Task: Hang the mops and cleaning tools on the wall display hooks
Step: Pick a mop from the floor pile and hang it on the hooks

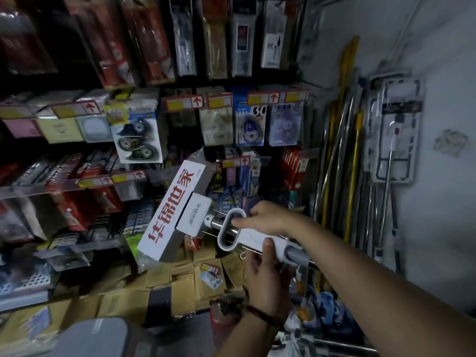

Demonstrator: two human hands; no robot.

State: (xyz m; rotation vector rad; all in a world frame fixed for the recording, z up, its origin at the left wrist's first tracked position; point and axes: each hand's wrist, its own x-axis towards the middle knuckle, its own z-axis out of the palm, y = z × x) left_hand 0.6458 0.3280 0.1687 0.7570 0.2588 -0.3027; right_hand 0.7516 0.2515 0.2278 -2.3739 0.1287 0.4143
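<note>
I hold a flat mop (177, 210) level in front of the shelves; its white head carries large red characters and points left. My right hand (268, 217) grips the white squeeze handle on the metal shaft from above. From below, my left hand (268, 276), with a dark bead bracelet at the wrist, holds the same white handle. A packaged mop (395, 130) hangs on the white wall at the right.
Shelves and hooks full of packaged stationery (136, 135) fill the left and centre. Several metal and yellow poles (342, 150) lean in the corner beside the wall. Cardboard boxes (180, 279) are stacked on the floor below. A grey stool top (98, 338) sits at the bottom left.
</note>
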